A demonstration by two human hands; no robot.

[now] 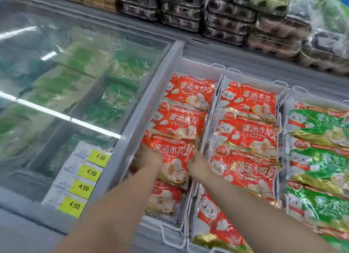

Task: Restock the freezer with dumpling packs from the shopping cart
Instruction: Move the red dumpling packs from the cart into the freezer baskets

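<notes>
- Head view, lower centre: you are reaching both arms into the open freezer [182,50]. Your left hand [149,158] and right hand [198,163] are set apart, each gripping an opposite side edge of one red dumpling pack [174,159]. The fingers are curling over the edges; the thumbs are hidden.
- Holding the limp bag by both edges is probably keeping it flat and label-up, matching the row beyond it.
- The pack is lying in the left wire basket [171,234], overlapping the red packs [186,94] toward the top of the frame and partly covering another pack [164,198] nearer you. This shingled lay is likely letting every label show.
- Centre right: the middle basket [229,71] is holding the same red product [249,132]. At the right edge the green packs [319,154] are filling a third basket, so the goods are being kept sorted by kind.
- Left half: a glass lid [79,67] is covering blurred green goods. Yellow price labels [83,186] are sitting at lower left.
- Top of the frame: egg cartons [226,18] are standing stacked behind the freezer.
- The shopping cart is not showing in this view.
</notes>
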